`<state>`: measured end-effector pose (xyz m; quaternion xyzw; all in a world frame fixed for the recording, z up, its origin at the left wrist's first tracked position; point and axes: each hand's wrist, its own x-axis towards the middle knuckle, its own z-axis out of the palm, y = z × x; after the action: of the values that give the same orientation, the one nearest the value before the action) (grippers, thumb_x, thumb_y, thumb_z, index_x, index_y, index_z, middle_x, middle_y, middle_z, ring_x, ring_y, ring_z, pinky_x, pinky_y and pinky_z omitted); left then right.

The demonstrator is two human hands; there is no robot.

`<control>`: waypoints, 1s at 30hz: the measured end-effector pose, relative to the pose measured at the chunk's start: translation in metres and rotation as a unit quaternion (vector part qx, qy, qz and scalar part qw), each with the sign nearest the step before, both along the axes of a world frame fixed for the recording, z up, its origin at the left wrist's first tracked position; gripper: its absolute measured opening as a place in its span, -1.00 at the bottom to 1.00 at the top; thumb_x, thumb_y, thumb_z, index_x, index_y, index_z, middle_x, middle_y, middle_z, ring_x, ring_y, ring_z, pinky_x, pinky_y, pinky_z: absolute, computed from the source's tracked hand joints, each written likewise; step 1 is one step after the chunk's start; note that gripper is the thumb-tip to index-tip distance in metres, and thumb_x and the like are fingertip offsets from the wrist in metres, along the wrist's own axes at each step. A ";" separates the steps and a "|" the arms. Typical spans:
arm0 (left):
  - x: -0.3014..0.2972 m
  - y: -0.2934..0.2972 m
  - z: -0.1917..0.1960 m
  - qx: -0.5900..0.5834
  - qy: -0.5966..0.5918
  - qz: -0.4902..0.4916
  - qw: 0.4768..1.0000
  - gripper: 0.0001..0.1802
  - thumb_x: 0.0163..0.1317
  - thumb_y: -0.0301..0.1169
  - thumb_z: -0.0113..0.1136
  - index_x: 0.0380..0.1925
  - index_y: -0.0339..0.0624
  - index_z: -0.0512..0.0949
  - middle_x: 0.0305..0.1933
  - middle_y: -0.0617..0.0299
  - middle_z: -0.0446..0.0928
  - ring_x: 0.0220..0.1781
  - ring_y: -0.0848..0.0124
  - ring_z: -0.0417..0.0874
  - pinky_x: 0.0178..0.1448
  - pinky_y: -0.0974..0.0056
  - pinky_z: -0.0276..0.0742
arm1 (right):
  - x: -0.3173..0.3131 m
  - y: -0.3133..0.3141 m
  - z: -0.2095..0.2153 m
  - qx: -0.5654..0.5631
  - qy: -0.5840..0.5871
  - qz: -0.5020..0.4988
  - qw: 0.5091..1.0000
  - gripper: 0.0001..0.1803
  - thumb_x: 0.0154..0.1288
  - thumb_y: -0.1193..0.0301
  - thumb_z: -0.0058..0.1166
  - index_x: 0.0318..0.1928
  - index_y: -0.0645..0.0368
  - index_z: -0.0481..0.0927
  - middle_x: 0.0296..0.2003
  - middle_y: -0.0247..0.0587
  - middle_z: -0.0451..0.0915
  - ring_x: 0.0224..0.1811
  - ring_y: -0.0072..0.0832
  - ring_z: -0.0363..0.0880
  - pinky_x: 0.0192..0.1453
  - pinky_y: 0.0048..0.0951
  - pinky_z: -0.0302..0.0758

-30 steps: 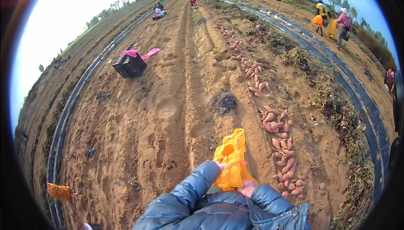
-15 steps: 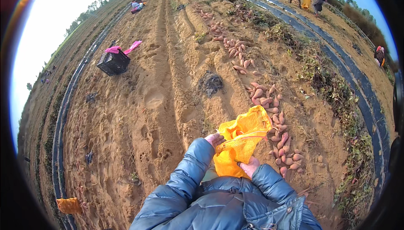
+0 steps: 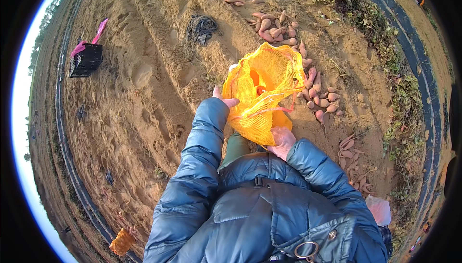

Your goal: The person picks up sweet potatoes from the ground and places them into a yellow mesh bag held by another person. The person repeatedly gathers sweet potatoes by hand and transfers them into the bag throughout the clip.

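Between my hands a yellow-orange mesh sack (image 3: 257, 111) hangs with its mouth spread wide, and something orange shows inside. My left hand (image 3: 225, 97) grips the sack's left edge, thumb across the mesh. At the lower right of the sack my right hand (image 3: 283, 142) is closed on the netting. Just beyond and to the right of the sack lie pink-skinned sweet potatoes (image 3: 315, 89) on the sandy soil, apart from my hands. Part of that row is hidden behind the sack.
A black crate (image 3: 86, 61) with pink cloth stands far left. Dark crumpled plastic (image 3: 201, 28) lies ahead. Cut vines (image 3: 365, 27) and a strip of black film (image 3: 423, 65) run along the right. A filled orange sack (image 3: 122, 242) sits lower left. More sweet potatoes (image 3: 350, 153) lie beside my right arm.
The view has tipped down and turned. The sack's mouth has opened wider, and both hands still hold it. The far people at upper right have mostly left the view.
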<state>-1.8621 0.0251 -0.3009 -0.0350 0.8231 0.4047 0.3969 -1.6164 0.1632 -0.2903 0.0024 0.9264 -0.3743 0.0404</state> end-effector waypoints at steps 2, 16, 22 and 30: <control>0.003 -0.006 -0.028 0.147 -0.132 0.025 0.980 -0.33 0.09 -0.44 0.33 0.25 -0.29 0.37 0.03 0.00 0.63 0.09 0.10 0.64 0.22 0.05 0.53 | 0.010 0.006 -0.001 0.032 -0.034 0.005 0.999 -0.55 -0.04 0.26 0.31 -0.07 0.11 0.63 -0.14 -0.06 0.64 -0.02 -0.06 0.56 0.01 -0.11 0.46; 0.059 0.047 -0.014 0.473 -0.600 0.002 0.646 -0.17 -0.12 -0.60 0.09 0.33 -0.29 0.30 0.31 -0.07 0.43 0.33 0.00 0.45 0.46 -0.11 0.29 | 0.099 0.136 0.133 -0.179 -0.157 -0.325 0.915 -0.71 0.17 0.48 0.21 -0.06 0.21 0.68 -0.19 -0.19 0.63 -0.09 -0.40 0.62 -0.01 -0.42 0.51; 0.079 0.078 0.017 0.429 -0.558 -0.036 0.709 -0.18 -0.10 -0.58 0.11 0.33 -0.36 0.27 0.31 -0.10 0.42 0.32 0.02 0.47 0.45 -0.07 0.31 | 0.032 0.107 0.059 -0.481 -0.140 -0.168 0.849 -0.75 0.33 0.45 0.15 -0.02 0.24 0.66 -0.20 -0.31 0.63 -0.02 -0.50 0.57 0.14 -0.48 0.43; 0.084 0.075 0.061 0.483 -0.503 -0.041 0.716 -0.36 0.00 -0.58 0.01 0.21 -0.36 0.37 0.11 -0.08 0.56 0.13 0.06 0.62 0.31 0.02 0.50 | -0.003 0.116 -0.009 -0.280 -0.126 -0.365 0.879 -0.70 0.29 0.35 0.09 -0.05 0.24 0.66 -0.09 -0.18 0.66 0.03 -0.33 0.59 0.17 -0.30 0.45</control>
<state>-1.7785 0.1003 -0.2399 -0.0037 0.1958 0.6532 0.7314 -1.6190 0.2791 -0.2994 0.3763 0.7037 -0.6024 0.0159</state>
